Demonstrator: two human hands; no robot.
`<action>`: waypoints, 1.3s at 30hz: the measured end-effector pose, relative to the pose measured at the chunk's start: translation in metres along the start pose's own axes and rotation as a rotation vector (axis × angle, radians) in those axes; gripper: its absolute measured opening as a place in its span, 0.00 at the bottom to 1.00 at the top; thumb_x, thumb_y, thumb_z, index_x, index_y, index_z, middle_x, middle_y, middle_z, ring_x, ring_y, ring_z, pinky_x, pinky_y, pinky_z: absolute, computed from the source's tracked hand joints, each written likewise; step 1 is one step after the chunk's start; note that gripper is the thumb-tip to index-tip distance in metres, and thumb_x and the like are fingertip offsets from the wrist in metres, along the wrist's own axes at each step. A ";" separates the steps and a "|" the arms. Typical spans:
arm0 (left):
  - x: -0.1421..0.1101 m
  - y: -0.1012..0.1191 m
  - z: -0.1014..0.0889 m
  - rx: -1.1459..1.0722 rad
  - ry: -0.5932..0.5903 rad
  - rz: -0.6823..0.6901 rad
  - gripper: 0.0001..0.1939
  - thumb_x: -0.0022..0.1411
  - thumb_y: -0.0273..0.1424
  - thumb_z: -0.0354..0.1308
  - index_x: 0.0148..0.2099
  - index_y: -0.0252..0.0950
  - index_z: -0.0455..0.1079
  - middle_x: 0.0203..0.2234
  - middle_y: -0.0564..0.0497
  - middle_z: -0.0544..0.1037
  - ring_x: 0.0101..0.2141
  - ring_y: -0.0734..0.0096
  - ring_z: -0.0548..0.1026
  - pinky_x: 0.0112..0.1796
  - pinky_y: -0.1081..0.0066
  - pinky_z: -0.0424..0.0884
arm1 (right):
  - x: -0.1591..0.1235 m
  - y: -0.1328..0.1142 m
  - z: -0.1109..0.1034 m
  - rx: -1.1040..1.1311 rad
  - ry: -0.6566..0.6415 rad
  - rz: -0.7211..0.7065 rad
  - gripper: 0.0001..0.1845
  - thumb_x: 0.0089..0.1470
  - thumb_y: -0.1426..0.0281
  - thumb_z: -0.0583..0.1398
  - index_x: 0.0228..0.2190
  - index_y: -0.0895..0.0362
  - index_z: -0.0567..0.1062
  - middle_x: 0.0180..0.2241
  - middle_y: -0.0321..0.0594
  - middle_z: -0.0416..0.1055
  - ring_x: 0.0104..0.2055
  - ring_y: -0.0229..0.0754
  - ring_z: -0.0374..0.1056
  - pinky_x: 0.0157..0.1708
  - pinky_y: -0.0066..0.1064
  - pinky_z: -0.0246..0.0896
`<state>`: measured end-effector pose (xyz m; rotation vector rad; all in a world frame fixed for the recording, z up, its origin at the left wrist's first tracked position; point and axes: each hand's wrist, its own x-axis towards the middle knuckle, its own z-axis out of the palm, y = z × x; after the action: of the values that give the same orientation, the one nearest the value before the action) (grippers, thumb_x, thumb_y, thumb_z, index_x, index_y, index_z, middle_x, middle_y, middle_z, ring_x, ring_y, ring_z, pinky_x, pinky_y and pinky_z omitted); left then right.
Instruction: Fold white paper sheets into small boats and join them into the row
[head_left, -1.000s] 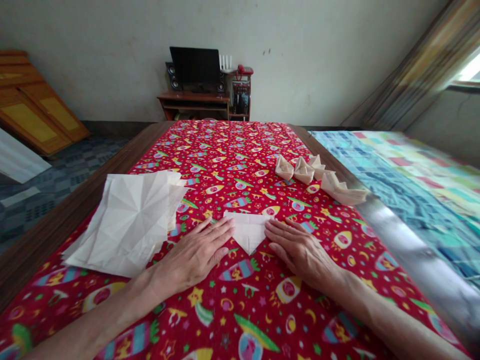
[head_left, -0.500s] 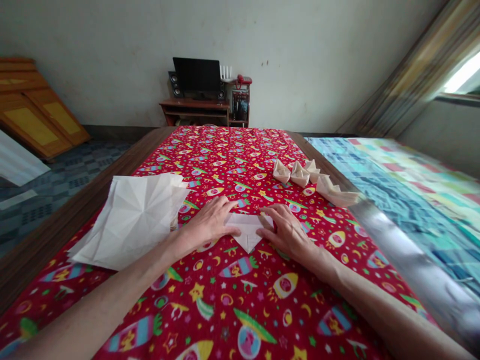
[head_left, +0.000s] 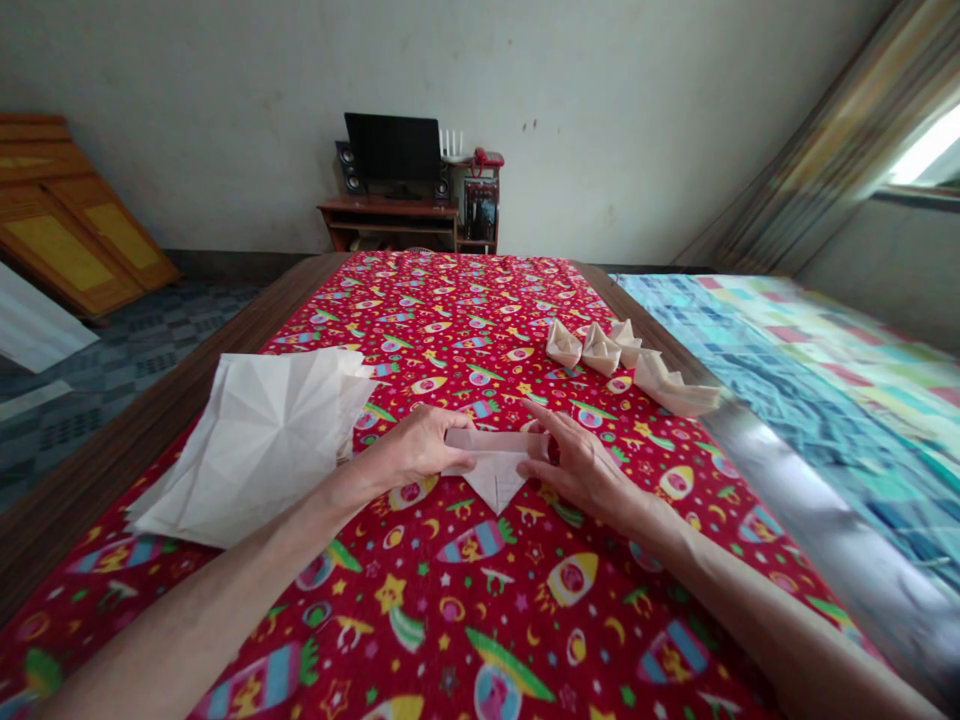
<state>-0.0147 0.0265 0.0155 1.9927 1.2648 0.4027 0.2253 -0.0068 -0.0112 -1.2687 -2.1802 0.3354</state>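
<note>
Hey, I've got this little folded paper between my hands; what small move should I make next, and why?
Perhaps press the top band flat along its crease: it looks slightly raised from the folded paper, and your left hand and right hand are already at its two ends.

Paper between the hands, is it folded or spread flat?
Folded: the paper shows a band across its far side and a point toward the person. The left hand and right hand touch its ends.
</note>
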 end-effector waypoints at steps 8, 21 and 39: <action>-0.005 0.016 -0.003 0.167 0.405 0.484 0.04 0.58 0.25 0.59 0.30 0.36 0.69 0.28 0.54 0.75 0.32 0.71 0.72 0.37 0.73 0.66 | 0.010 -0.014 -0.024 -0.038 0.042 -0.079 0.11 0.57 0.68 0.57 0.25 0.57 0.73 0.25 0.37 0.68 0.27 0.36 0.64 0.26 0.26 0.57; -0.024 0.000 0.020 0.756 0.335 0.534 0.08 0.64 0.23 0.48 0.37 0.36 0.68 0.33 0.50 0.72 0.36 0.64 0.68 0.40 0.63 0.63 | -0.004 -0.013 -0.008 -0.621 -0.028 -0.485 0.13 0.61 0.76 0.50 0.29 0.58 0.71 0.32 0.44 0.68 0.35 0.43 0.61 0.28 0.31 0.57; -0.017 -0.024 0.023 0.205 0.325 0.428 0.11 0.65 0.32 0.53 0.32 0.35 0.73 0.30 0.50 0.74 0.33 0.71 0.72 0.37 0.71 0.68 | -0.011 0.002 -0.010 0.008 -0.056 0.046 0.15 0.61 0.64 0.54 0.27 0.56 0.74 0.27 0.37 0.71 0.28 0.36 0.66 0.27 0.26 0.58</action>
<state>-0.0246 0.0085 -0.0157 2.4533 1.0931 0.8623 0.2369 -0.0166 -0.0079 -1.3216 -2.1962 0.4021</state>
